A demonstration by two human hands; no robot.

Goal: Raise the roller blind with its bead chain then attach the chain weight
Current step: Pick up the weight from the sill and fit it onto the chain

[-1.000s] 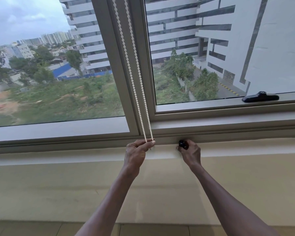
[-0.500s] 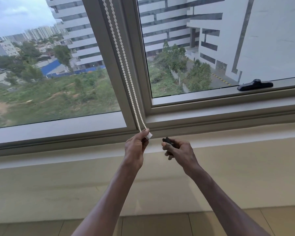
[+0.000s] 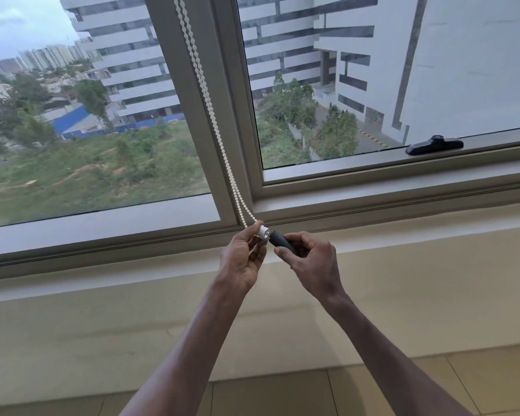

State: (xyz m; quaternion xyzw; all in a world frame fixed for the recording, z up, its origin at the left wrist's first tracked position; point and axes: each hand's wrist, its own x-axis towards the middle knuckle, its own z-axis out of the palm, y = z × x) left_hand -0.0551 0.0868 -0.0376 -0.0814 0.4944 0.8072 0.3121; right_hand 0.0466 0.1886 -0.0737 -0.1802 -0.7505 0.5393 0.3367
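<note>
We face a wide grey-framed window (image 3: 373, 187) whose thick upright mullion (image 3: 219, 115) splits the glass into a left pane and a right pane, with tall white buildings and green ground outside. Below the frame runs a cream plastered wall (image 3: 102, 319), and pale floor tiles (image 3: 282, 391) show at the near edge. On the lower rail of the right pane lies a black window handle (image 3: 434, 144), well apart from our hands.

Down the mullion, from the top edge to the sill, hang the two strands of the white bead chain (image 3: 210, 115), close together and slanting slightly to the right as they descend. Their lower end meets our left hand (image 3: 242, 259), just in front of the sill.

Our left hand has its fingers curled round the chain's lower end, thumb and forefinger pinching a small white cylindrical plastic piece (image 3: 264, 232) there. Our right hand (image 3: 312, 262), just to the right, grips a dark grey cylindrical chain weight (image 3: 279, 240) between thumb and curled fingers. The weight's far end touches the white piece; we cannot tell whether they are joined.
</note>
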